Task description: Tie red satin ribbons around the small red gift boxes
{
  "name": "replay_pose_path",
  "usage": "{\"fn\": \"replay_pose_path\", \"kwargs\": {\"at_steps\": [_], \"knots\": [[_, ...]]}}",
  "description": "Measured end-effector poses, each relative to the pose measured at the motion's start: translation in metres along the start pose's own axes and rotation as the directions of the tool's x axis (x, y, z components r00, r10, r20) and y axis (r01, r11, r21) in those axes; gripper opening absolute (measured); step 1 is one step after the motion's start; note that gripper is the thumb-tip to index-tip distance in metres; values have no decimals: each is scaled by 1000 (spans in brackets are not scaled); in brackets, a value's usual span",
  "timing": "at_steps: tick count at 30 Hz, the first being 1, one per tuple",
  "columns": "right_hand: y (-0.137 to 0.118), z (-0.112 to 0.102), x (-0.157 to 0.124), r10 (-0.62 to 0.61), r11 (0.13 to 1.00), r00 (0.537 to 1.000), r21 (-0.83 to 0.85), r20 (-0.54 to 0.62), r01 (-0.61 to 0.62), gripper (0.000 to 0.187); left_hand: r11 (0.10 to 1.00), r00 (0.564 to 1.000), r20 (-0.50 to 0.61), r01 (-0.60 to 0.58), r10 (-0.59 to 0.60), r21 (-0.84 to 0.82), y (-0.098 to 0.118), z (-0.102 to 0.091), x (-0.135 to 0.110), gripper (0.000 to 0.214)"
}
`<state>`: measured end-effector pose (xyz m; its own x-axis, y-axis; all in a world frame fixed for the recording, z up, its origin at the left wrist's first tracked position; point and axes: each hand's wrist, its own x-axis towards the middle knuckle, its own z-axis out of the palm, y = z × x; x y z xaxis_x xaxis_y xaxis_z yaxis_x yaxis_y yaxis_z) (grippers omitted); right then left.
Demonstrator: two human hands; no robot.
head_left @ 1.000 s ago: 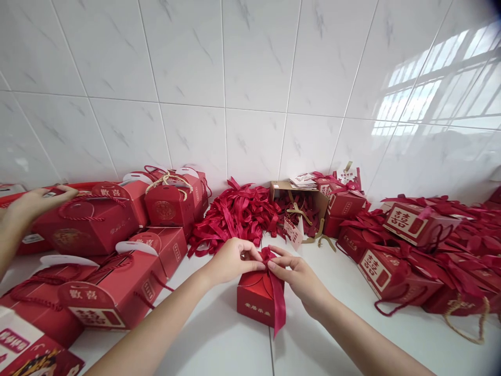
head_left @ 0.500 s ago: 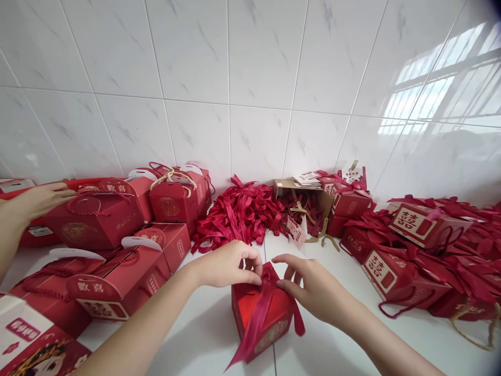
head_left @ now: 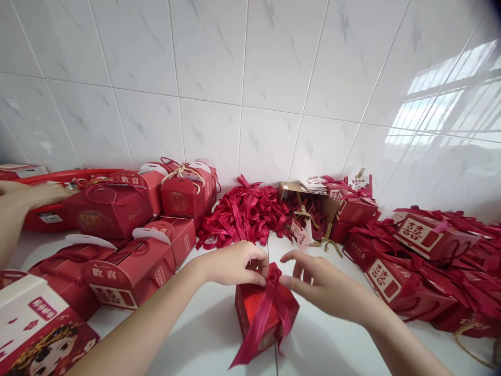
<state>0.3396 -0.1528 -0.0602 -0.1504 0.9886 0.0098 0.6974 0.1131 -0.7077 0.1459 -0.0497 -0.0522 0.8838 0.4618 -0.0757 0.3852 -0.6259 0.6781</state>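
Note:
A small red gift box (head_left: 246, 309) stands on the white tabletop in front of me. A dark red satin ribbon (head_left: 261, 321) is tied in a bow on its top, its tails hanging over the front. My left hand (head_left: 239, 265) is at the left of the bow, thumb and fingers pinched on the ribbon by the knot. Just right of the bow is my right hand (head_left: 319, 286), thumb and forefinger apart, with no ribbon visible between them. Its thumb tip is close to the knot; whether it touches cannot be seen.
Red handled boxes (head_left: 129, 274) stand at left, near a carton with a printed face (head_left: 49, 347). Another person's hand (head_left: 43, 196) is by a red basin (head_left: 49, 216). Behind lie loose ribbons (head_left: 245, 211) and an open cardboard box (head_left: 332, 206). Ribboned boxes (head_left: 410, 284) are piled right.
My right hand has drawn slightly away from the bow, and the right ribbon tail now hangs closer to the front. The camera view has shifted a little left.

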Motion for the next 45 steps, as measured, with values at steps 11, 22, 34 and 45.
{"fn": "replay_pose_path", "kwargs": {"at_steps": [11, 22, 34, 45], "knots": [[15, 15, 26, -73, 959, 996, 278, 60, 54, 17, 997, 998, 43, 36, -39, 71, -1, 2, -4, 13], [11, 9, 15, -389, 921, 919, 26, 66, 388, 37, 988, 999, 32, 19, -24, 151, 1, -1, -5, 11], [21, 17, 14, -503, 824, 843, -190, 188, 534, 35, 985, 995, -81, 70, -57, 161, 7, -4, -8, 15], [27, 15, 21, -551, 801, 808, -139, 207, 582, 49, 982, 988, 145, 30, -57, 186, -1, -10, -8, 17]]}}
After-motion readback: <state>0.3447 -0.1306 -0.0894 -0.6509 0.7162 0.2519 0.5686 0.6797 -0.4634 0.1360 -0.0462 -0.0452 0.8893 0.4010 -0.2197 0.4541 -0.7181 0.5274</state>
